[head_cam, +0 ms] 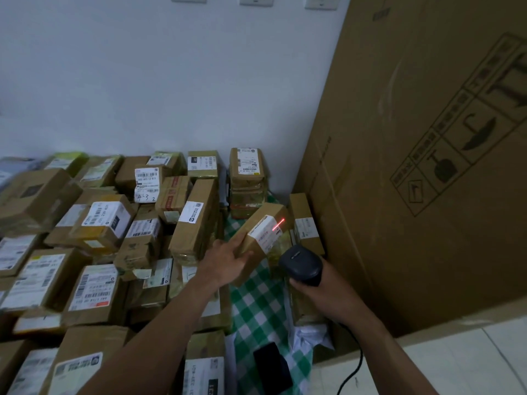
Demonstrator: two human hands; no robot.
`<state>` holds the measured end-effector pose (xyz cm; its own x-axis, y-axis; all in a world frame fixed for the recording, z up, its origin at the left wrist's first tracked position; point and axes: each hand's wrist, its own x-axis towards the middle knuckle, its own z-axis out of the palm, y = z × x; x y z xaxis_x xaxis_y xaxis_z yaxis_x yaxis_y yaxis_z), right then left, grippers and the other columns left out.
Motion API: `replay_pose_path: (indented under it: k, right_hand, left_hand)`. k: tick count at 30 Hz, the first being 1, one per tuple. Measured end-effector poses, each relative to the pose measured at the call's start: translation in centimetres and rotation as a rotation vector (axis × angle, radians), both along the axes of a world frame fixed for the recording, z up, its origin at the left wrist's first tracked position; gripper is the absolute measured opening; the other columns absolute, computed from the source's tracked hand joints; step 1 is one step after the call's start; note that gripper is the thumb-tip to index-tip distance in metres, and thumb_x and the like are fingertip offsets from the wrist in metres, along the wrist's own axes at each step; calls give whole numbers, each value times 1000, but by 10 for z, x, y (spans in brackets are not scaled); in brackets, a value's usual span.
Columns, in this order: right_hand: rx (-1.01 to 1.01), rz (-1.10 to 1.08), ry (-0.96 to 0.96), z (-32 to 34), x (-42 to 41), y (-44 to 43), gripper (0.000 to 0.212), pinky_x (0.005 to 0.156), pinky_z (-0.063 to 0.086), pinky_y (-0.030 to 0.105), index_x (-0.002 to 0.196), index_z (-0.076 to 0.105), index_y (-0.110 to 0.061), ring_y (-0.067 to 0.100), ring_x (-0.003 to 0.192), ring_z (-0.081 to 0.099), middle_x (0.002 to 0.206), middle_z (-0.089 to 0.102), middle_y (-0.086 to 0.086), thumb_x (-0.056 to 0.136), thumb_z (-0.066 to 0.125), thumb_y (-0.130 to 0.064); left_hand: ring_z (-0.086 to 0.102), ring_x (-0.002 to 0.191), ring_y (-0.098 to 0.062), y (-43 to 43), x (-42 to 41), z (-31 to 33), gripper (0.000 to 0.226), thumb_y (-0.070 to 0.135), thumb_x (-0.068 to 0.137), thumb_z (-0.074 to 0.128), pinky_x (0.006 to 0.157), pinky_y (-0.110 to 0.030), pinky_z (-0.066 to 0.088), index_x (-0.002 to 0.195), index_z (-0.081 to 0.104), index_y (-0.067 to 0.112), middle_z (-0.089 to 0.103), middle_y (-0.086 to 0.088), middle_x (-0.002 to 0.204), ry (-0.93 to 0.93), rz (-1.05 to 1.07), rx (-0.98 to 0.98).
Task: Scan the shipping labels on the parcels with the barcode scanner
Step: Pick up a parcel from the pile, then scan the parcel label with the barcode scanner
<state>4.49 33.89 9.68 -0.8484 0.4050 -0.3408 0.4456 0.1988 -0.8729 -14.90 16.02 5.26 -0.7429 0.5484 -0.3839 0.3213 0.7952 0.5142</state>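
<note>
My left hand [228, 256] grips the near end of a long brown parcel [258, 223] and holds it tilted above the green checked cloth [256, 297]. A white shipping label [266, 233] faces up on the parcel, and a red laser line crosses the label's far right edge. My right hand [316, 289] holds a black barcode scanner [301, 263] just below and right of the parcel, its head pointing at the label. The scanner's cable runs down past my right forearm.
A dense pile of labelled cardboard parcels [99, 223] fills the left half. A stack of small parcels [248, 181] stands by the white wall. A huge cardboard box [413, 166] leans on the right. A black device [271, 366] lies on the cloth near the bottom.
</note>
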Motion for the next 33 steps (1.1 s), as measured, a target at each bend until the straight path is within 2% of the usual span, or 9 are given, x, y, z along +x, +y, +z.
replay_pose_path:
  k: [5,13,17,19,21,23,25,27,33]
  right_hand:
    - [5,28,-2,3,-2,-1,54,103,42,24,129,50,-43,-2,112,54,117,59,-24,91,80,-21]
    - [19,41,0,3,-3,1,53,99,43,22,130,50,-42,2,116,55,122,61,-19,90,80,-24]
    - [7,35,-8,1,-5,4,54,104,45,27,129,51,-43,2,116,56,122,62,-19,89,81,-24]
    - [-13,3,6,-2,-4,7,54,101,48,27,131,55,-40,5,116,60,124,66,-15,88,83,-22]
    - [-29,-60,42,-6,-5,10,53,91,50,22,132,59,-33,7,112,63,121,69,-11,87,83,-18]
    - [-40,-137,66,-12,-5,15,50,79,49,21,130,62,-26,6,101,65,114,71,-8,87,83,-14]
    - [-54,-188,62,-16,-6,21,48,73,48,21,131,63,-20,3,92,66,110,73,-5,87,82,-13]
    - [-72,-198,40,-20,-8,26,46,75,50,24,131,63,-21,5,96,67,110,73,-5,89,81,-15]
    - [-49,-156,-32,-43,-19,33,45,71,46,25,131,64,-20,8,87,63,99,70,-5,89,81,-23]
  left_hand:
    - [41,143,-39,0,-3,-11,66,73,93,40,114,-64,36,148,3,69,44,-11,153,23,6,-18]
    - [46,139,-37,0,-6,-16,67,76,91,38,112,-63,40,149,5,69,47,-10,151,16,12,8]
    - [48,138,-36,1,-5,-19,66,73,93,39,112,-62,40,151,8,66,47,-9,150,12,21,20]
    - [52,135,-32,3,-3,-17,64,73,93,41,110,-57,44,152,17,63,53,-3,147,-60,32,97]
    - [56,131,-27,6,3,-12,57,64,100,46,105,-46,47,154,31,54,57,3,145,-230,116,270]
    - [54,132,-27,10,8,-13,50,57,103,48,108,-46,45,152,39,48,55,4,145,-383,265,402]
    - [51,135,-30,17,13,-17,49,55,105,46,112,-51,43,152,40,47,53,1,149,-456,394,466]
    - [48,138,-32,23,13,-27,50,56,106,41,114,-54,41,154,36,46,48,-2,154,-480,463,472]
    - [46,141,-36,34,23,-58,52,51,109,34,116,-56,38,159,28,38,43,-6,159,-515,531,462]
